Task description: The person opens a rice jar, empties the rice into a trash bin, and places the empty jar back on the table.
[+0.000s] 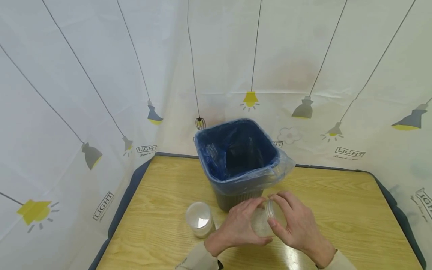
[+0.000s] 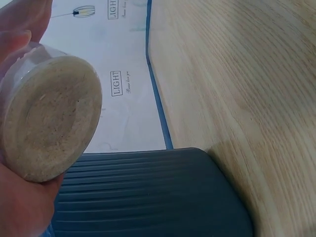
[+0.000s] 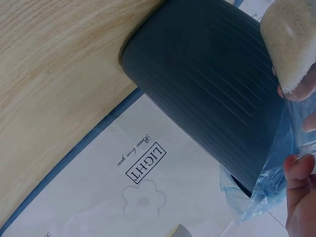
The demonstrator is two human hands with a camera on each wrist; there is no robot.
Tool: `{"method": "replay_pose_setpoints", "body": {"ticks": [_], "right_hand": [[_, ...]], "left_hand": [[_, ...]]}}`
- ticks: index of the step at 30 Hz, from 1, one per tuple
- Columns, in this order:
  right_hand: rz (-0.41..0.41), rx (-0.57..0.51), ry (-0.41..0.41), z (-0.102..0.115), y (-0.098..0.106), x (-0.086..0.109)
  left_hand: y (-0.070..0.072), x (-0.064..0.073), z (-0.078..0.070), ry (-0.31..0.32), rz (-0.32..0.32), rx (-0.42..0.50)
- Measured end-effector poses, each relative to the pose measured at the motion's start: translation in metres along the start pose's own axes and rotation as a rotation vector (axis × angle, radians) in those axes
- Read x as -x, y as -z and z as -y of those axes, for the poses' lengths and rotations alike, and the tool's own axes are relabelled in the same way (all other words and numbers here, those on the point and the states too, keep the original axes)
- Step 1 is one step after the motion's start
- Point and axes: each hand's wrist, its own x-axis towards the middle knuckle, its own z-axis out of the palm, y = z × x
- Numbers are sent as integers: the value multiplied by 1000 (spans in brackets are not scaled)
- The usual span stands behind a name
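Note:
A clear jar (image 1: 259, 225) partly filled with pale, sand-like grains is held on its side, tilted, just in front of the bin. My left hand (image 1: 237, 222) grips its body, thumb below and fingers above. At the ridged mouth end, my right hand (image 1: 300, 224) pinches the clear rim or lid (image 1: 270, 208); which of the two I cannot tell. In the left wrist view, the jar's round base (image 2: 53, 118) faces the camera, showing the beige contents. The right wrist view shows the grains (image 3: 291, 42) gathered toward the base. A second clear jar (image 1: 200, 220) stands upright left of my left hand.
A dark ribbed bin (image 1: 233, 200) with a blue bag liner (image 1: 270, 176) folded over its rim stands just beyond my hands. The wooden table (image 1: 162, 195) ends at white sheets (image 1: 222, 56) printed with lamps, at the back and both sides.

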Motion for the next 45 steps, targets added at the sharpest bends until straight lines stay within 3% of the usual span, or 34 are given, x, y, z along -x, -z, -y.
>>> {"method": "replay_pose_setpoints", "body": {"ticks": [11,25,31,34,36,42,45], "right_hand": [[-26,-19,91,1,1,-4],[6,-39,194,-2,0,-4],[56,-45,213,-6,2,-4],[129,-38,152,-7,8,-4],[206,-47,64,-4,14,-4],[427,-13,-341,14,27,-6],[487,0,-486,21,29,-9]], "left_hand": [[8,0,-1,61,111,73],[9,3,2,70,174,224],[3,5,3,99,160,257],[-2,7,0,145,126,253],[-5,7,-2,151,86,198],[-14,8,1,40,-94,-173],[-16,7,2,-4,-153,-275]]}}
